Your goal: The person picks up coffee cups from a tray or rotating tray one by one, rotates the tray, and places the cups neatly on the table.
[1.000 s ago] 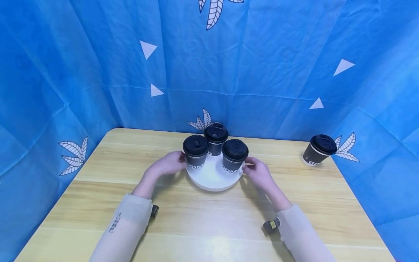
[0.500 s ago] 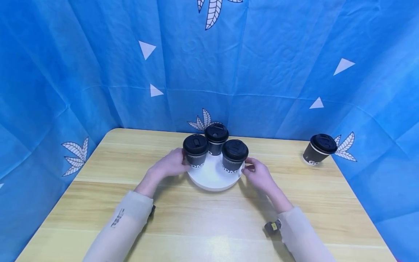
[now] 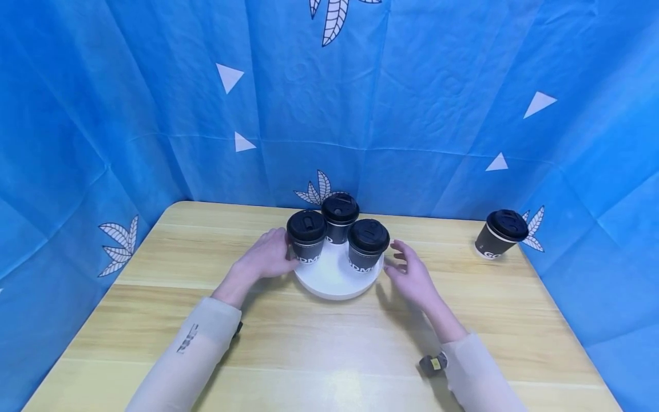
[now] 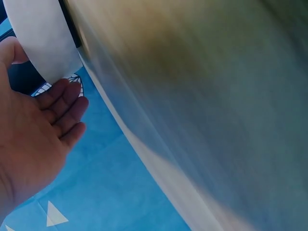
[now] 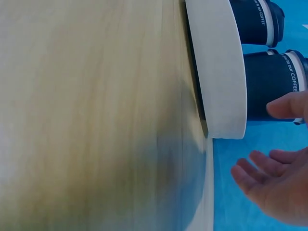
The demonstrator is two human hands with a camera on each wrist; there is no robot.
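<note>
Tray (image 3: pixel 334 280): white, round, on the wooden table (image 3: pixel 319 343), centre rear.
Cups on tray: three dark lidded cups — left (image 3: pixel 306 236), rear (image 3: pixel 340 218), right (image 3: pixel 368 244), upright, close together.
Fourth cup (image 3: pixel 500 234): apart, at the table's right edge.
Left hand (image 3: pixel 265 260): fingers relaxed and spread, beside the tray's left rim, near the left cup; contact uncertain; holds nothing.
Right hand (image 3: pixel 409 273): fingers spread, just off the right rim, holds nothing.
Handling advice: take both rims evenly, keep the tray level; tall cups would likely tip.
Backdrop (image 3: pixel 360 103): blue cloth.
</note>
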